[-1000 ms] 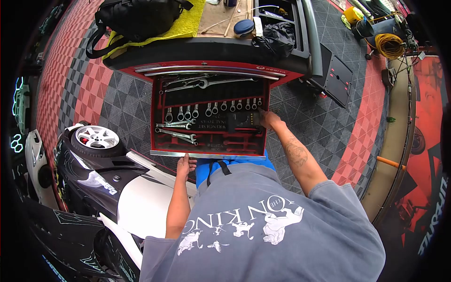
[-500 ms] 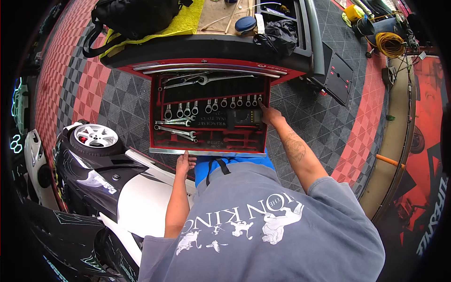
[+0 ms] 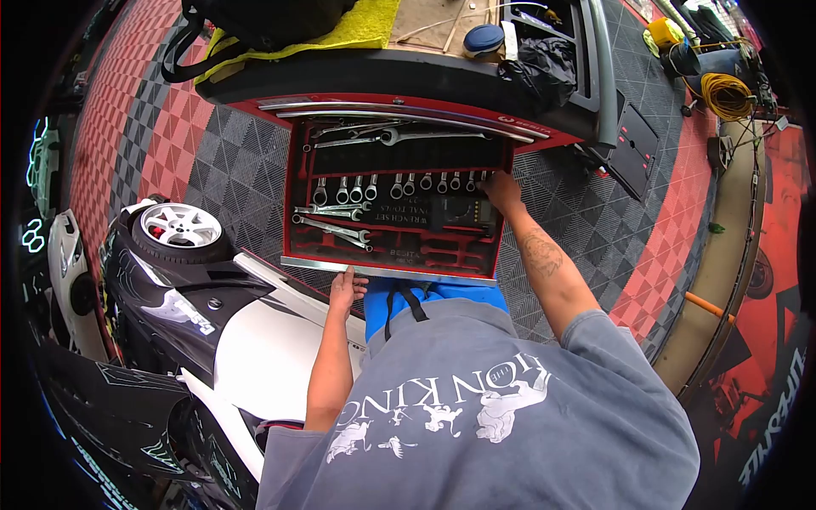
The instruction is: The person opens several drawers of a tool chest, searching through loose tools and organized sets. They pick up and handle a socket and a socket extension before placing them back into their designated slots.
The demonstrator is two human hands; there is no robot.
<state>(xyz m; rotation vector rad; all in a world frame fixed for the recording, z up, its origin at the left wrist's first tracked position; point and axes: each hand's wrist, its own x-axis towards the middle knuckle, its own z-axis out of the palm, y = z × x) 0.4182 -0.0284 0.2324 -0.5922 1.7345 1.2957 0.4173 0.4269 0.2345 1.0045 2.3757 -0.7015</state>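
A red drawer (image 3: 293,183) stands pulled out in front of me, its dark foam tray holding several wrenches. A row of ratcheting wrenches (image 3: 397,187) runs across its middle. A few combination wrenches (image 3: 340,236) lie at the near left. Larger wrenches (image 3: 425,136) lie at the back. My right hand (image 3: 501,192) reaches over the drawer's right side, its bent fingertips at the smallest wrenches; what they pinch, if anything, is hidden. At the drawer's silver front edge (image 3: 382,273), my left hand (image 3: 346,289) rests with fingers apart, touching the lip from below.
Above the drawer, the tool chest top (image 3: 357,72) carries a black bag (image 3: 263,30), a yellow towel (image 3: 365,27), a blue round-topped object (image 3: 484,39) and a black plastic bag (image 3: 544,68). A white wheel (image 3: 181,233) and black-and-white bodywork (image 3: 263,357) stand at left.
My right hand has moved a little further over the drawer, onto the right end of the wrench row. My left hand stays at the front edge. The whole view has shifted slightly.
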